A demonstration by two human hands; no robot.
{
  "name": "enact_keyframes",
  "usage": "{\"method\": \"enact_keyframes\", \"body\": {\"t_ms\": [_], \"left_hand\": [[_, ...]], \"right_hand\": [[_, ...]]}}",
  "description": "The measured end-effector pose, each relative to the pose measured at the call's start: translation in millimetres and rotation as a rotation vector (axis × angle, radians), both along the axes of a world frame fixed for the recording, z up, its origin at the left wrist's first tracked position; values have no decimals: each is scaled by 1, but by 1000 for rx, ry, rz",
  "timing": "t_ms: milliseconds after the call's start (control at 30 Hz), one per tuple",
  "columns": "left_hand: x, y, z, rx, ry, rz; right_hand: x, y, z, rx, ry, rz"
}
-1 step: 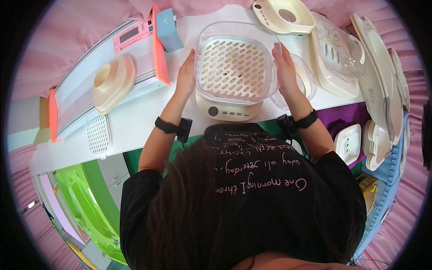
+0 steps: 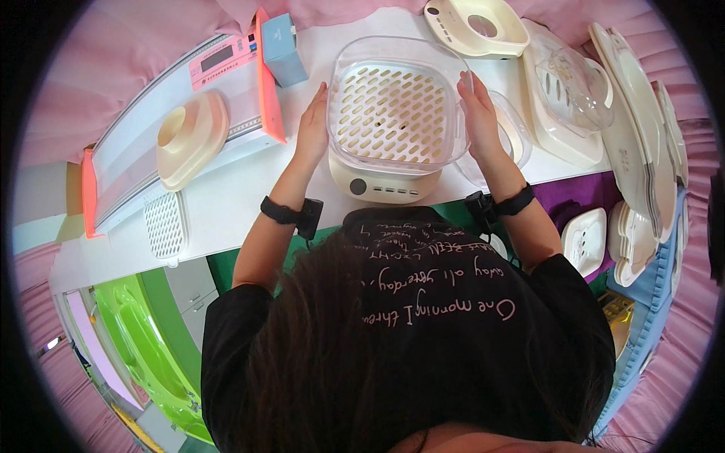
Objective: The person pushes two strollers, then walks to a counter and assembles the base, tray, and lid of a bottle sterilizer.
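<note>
A clear square steamer basket [image 2: 389,113] with a slotted white bottom sits over a cream electric base [image 2: 385,185] with a dark knob and small buttons. Against the basket's left wall lies my left hand [image 2: 311,128], its fingers straight and together. My right hand [image 2: 477,117] presses the opposite wall, fingers extended along the edge near the rim. Between the two palms the basket is held from both sides. A few small dark specks show on the slotted bottom. Whether the basket rests fully on the base cannot be made out.
To the left, a baby scale [image 2: 260,90] carries a cream funnel-shaped part [image 2: 189,136]; a slotted white plate [image 2: 165,226] lies below it. A blue box [image 2: 283,53], another cream base [image 2: 479,29], a clear ring-shaped part [image 2: 513,140] and a clear jug [image 2: 578,90] surround the workspace.
</note>
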State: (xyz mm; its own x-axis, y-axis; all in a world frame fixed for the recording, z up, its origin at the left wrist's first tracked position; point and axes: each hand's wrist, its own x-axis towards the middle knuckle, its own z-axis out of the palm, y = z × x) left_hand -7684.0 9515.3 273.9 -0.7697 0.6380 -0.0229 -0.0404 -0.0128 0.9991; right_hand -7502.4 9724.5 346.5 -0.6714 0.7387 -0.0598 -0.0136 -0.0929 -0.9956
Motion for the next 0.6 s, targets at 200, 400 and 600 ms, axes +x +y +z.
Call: {"method": "enact_keyframes", "body": {"t_ms": [200, 400, 600], "left_hand": [[2, 1, 14, 55, -73, 38], [10, 0, 27, 51, -38, 73], [-4, -2, -5, 98, 51, 71]], "right_hand": [[0, -2, 0, -55, 19, 11], [-4, -5, -1, -103, 22, 5], [-5, -3, -4, -22, -10, 18]]}}
